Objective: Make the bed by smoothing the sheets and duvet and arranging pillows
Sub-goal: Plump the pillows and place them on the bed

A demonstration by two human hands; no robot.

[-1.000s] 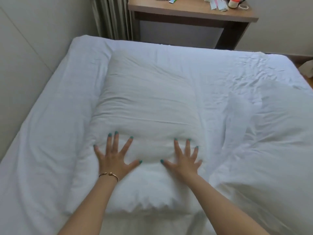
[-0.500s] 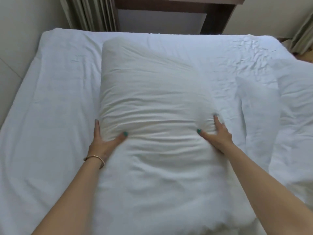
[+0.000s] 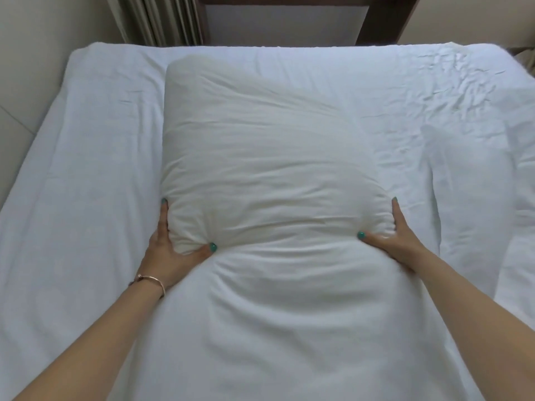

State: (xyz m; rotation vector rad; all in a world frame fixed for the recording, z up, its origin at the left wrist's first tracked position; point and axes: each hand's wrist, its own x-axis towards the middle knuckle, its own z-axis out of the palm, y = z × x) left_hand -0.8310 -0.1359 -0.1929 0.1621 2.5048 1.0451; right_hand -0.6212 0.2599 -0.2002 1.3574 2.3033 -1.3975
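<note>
Beige curtain (image 3: 162, 18), pale wall (image 3: 43, 39), wooden desk (image 3: 405, 15)

A curtain (image 3: 162, 20) of grey-beige fabric hangs in vertical pleats beyond the far left corner of the bed, reaching down behind the mattress edge. Just to its right stands a dark wooden desk (image 3: 405, 18), cut off by the top of the view; its 2 side panels frame a pale back panel. A plain light wall (image 3: 43, 39) runs along the bed's left edge. Another stretch of cream wall (image 3: 477, 15) shows beyond the far right corner.
</note>
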